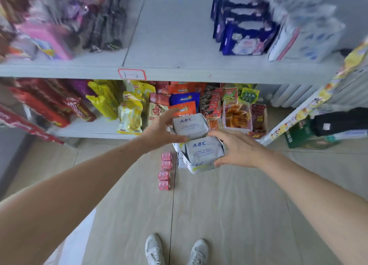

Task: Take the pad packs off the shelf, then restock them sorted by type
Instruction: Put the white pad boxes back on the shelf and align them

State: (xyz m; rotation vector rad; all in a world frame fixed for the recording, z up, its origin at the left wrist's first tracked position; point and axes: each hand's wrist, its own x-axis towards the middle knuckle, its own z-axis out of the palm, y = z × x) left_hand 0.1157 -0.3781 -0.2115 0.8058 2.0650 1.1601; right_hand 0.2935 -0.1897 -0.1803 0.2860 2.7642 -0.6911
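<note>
Head view: two white packs between both hands

Left hand [162,128] curls its fingers round the upper white pack [190,126]. Right hand [238,148] clamps the lower white pack [204,151], thumb beneath. More white packs and a row of pink packs [165,171] lie on the floor [229,205] under the shelf [179,45].
</note>
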